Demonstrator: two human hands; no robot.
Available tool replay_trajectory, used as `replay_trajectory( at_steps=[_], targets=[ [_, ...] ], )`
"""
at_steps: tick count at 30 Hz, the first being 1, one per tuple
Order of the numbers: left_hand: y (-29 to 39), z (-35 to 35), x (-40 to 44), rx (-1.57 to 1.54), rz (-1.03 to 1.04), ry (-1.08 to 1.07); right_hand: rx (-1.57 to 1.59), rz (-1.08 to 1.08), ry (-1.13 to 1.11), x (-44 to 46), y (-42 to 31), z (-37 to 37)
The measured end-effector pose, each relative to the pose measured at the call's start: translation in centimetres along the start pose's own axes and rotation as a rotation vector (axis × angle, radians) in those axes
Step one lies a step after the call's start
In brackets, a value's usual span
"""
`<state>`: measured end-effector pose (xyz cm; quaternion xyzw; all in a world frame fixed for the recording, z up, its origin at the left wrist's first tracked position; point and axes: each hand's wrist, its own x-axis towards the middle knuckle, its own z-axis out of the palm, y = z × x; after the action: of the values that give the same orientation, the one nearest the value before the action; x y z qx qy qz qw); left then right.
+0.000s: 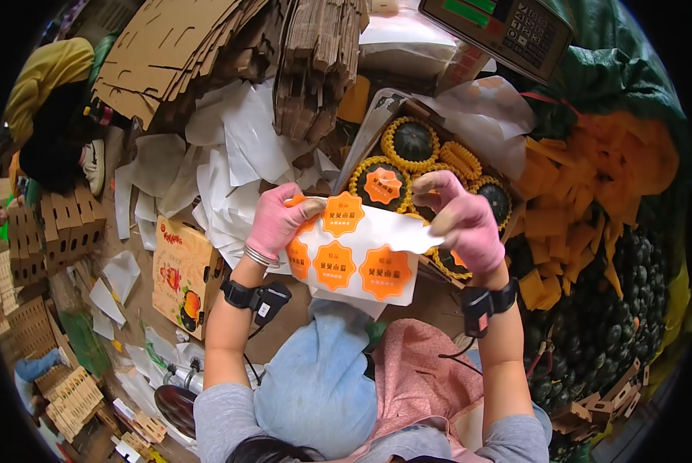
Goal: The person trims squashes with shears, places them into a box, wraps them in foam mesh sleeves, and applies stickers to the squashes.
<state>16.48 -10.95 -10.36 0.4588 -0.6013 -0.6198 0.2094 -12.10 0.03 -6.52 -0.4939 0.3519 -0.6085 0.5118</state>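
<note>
My left hand (275,224), in a pink glove with bare-looking fingertips, pinches the upper left of a white sticker sheet (354,239). Scalloped orange labels with printed characters are spread over the sheet. At its right edge my right hand (465,224), also gloved in pink, has thumb and finger closed on a raised, curling white strip of the sheet. Just beyond the sheet stands an open carton (361,143) of dark green squashes (411,143) in yellow foam nets. One squash there wears an orange label (383,186). The sheet and my right hand hide the carton's near part.
A digital scale (508,31) is at the upper right. Orange foam pieces (585,185) and a heap of loose squashes (585,339) lie to the right. White paper sheets (238,139), flattened cardboard (176,46) and a printed box (180,278) lie left. Another person (53,100) is at far left.
</note>
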Motion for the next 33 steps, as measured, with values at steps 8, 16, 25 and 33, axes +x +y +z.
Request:
replay_trajectory(
  at_steps=[8,16,25,33],
  targets=[
    [0.8,0.8,-0.9,-0.325,-0.196,-0.234,-0.737,0.555,0.681,7.0,7.0,-5.8],
    [1.0,-0.2,-1.8,-0.413,-0.211,-0.243,-1.141,0.546,0.611,7.4,7.2,-3.7],
    [3.7,-1.6,-4.5,-0.403,-0.145,-0.151,-2.15,0.481,-0.034,6.8,1.7,-1.5],
    [4.6,0.7,-4.9,-0.345,-0.068,-0.304,-1.131,-0.019,-0.062,-1.7,-3.1,7.8]
  ],
)
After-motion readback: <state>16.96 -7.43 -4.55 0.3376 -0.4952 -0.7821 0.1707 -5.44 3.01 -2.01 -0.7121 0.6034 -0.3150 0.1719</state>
